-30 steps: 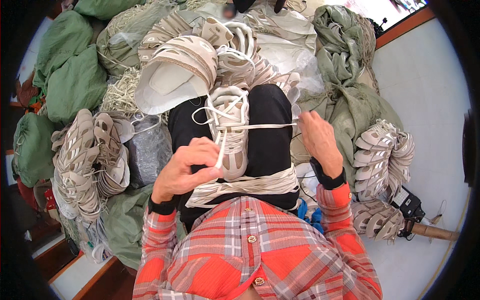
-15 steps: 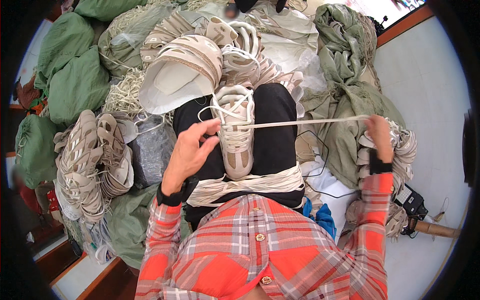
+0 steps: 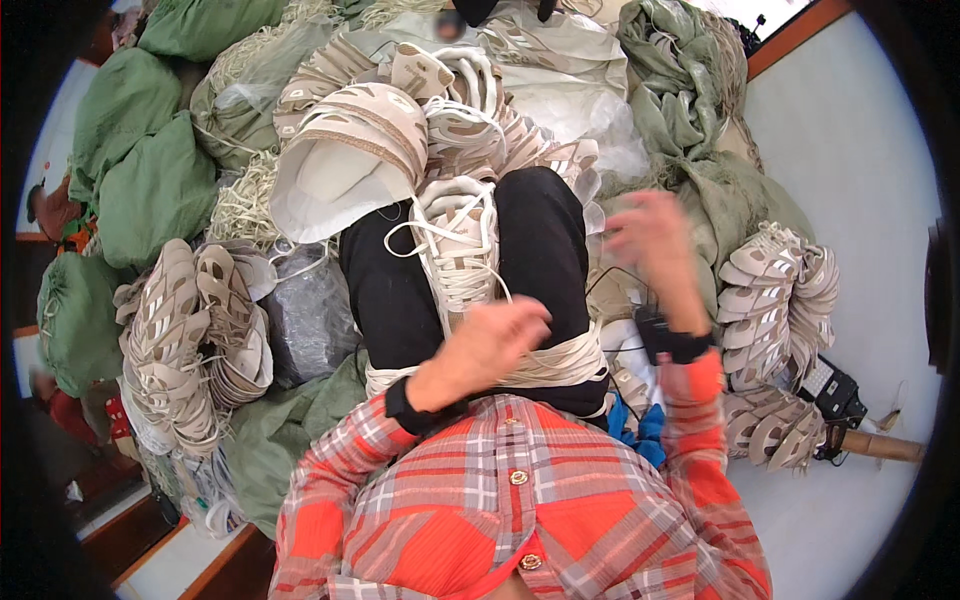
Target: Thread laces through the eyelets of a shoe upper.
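A beige and white shoe upper (image 3: 462,235) lies between my knees, its toe end hidden behind my left hand. Off-white shoelace (image 3: 455,272) criss-crosses its front, and a loose loop hangs at its left side. My left hand (image 3: 492,342) is over the lower part of the upper, fingers drawn together. A strand of lace runs from the upper's right side to these fingers, which seem closed on it. To the right, above my right knee, my right hand (image 3: 652,240) is raised and smeared by motion. Its fingers look spread, with nothing visible in them.
A bundle of off-white laces (image 3: 560,362) lies across my lap. Stacked shoe uppers stand beyond my knees (image 3: 360,130), at left (image 3: 165,345) and at right (image 3: 765,300). Green sacks (image 3: 155,180) fill the left. A dark device (image 3: 832,392) sits on the floor at right.
The lace stretched taut between my hands is no longer taut. My left hand moved right and nearer to me, over the upper's toe; my right hand swung inward to the left.
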